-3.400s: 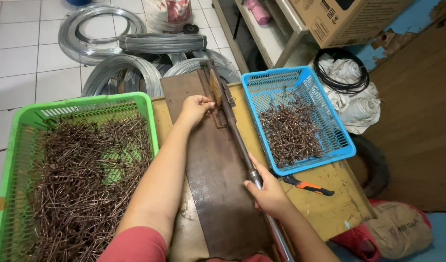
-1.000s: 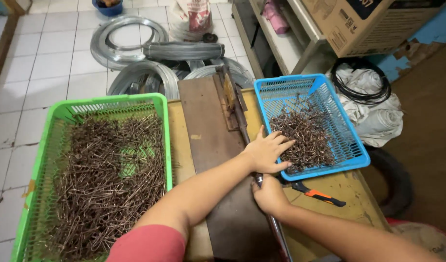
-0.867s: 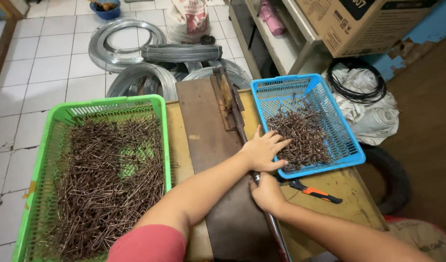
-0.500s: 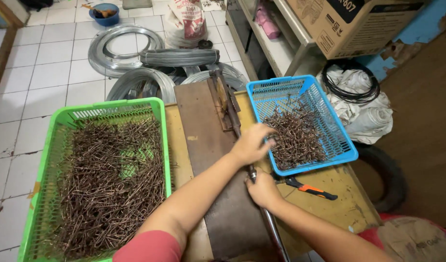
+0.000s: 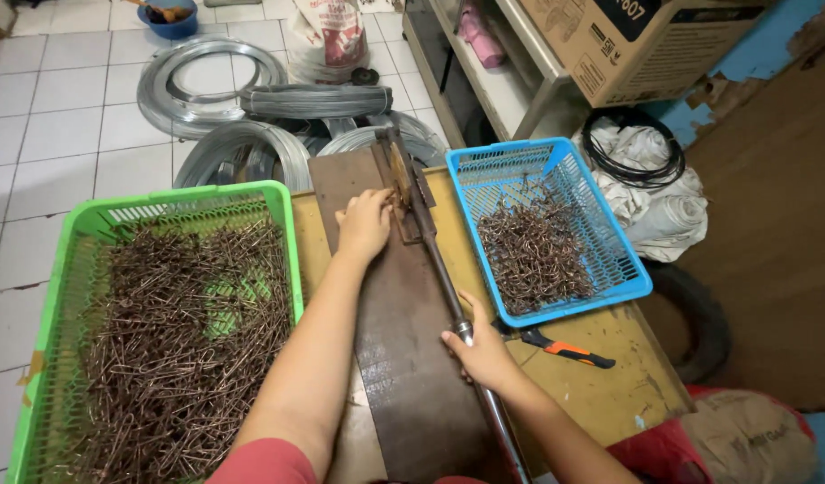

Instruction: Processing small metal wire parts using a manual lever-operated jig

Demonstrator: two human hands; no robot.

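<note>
A rusty metal bending jig (image 5: 403,332) lies on a wooden table (image 5: 610,345), with a long lever handle (image 5: 444,282) running down its right side. My left hand (image 5: 366,222) rests on the plate next to the lever's hinged head, fingers curled; whether it holds a wire piece I cannot tell. My right hand (image 5: 480,345) grips the lever handle lower down. A green basket (image 5: 287,233) on the left is full of brown bent wire pieces (image 5: 175,341). A blue basket (image 5: 632,278) on the right holds a smaller pile of wire pieces (image 5: 534,255).
Orange-handled pliers (image 5: 565,350) lie on the table below the blue basket. Coils of grey wire (image 5: 206,85) lie on the tiled floor behind the table. A shelf with a cardboard box (image 5: 646,45), black cable and white cloth (image 5: 650,184) stand at the right.
My left hand has left the blue basket and moved left and up to the jig plate by the lever head. My right hand has stayed on the lever handle.
</note>
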